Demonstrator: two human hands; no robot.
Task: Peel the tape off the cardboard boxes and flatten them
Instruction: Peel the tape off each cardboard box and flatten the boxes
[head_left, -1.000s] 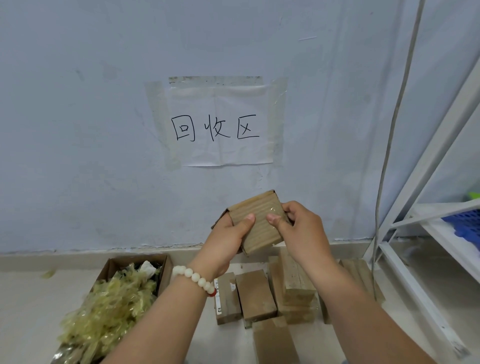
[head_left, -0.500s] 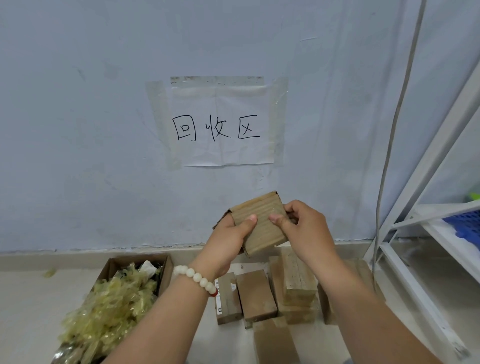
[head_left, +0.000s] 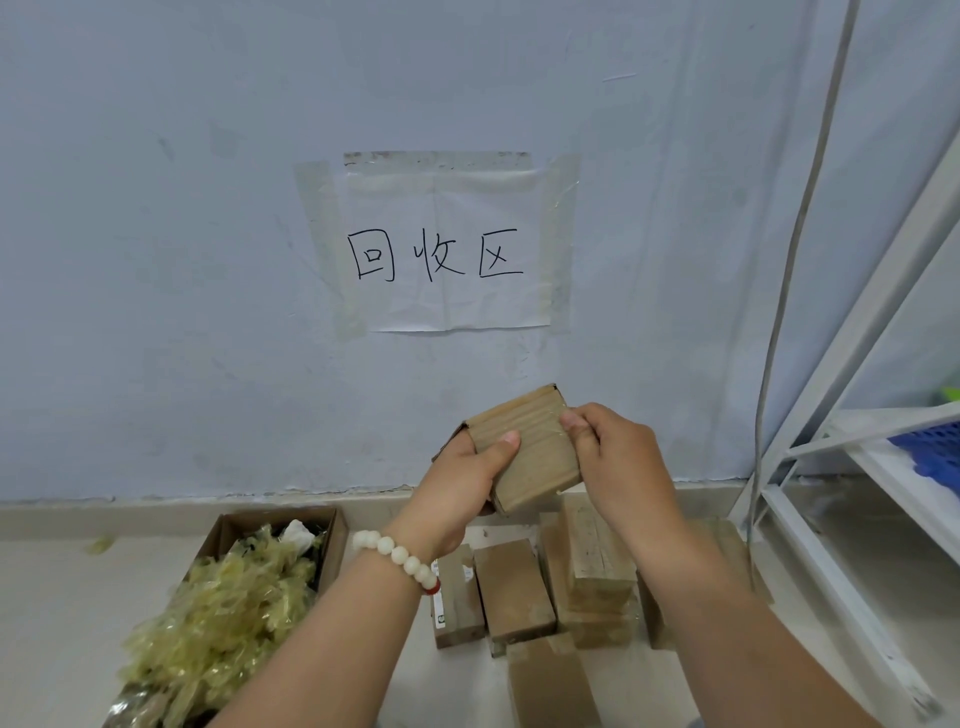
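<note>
Cardboard box (head_left: 544, 465) (one): left hand (head_left: 460, 486), right hand (head_left: 618, 462) grip.

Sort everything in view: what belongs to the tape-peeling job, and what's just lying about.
Job: held box, gripped by the left hand, with the right hand pinching its edge; taped boxes on the floor; carton of peeled tape.
Lying about: wall sign; white shelf; blue basket; hanging cable.

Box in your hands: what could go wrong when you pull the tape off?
The clear tape may tear into strips where the right hand pinches it. It could also rip paper off the small box. Only the left hand grips that box, so a hard tug might drop it onto the boxes on the floor.
</note>
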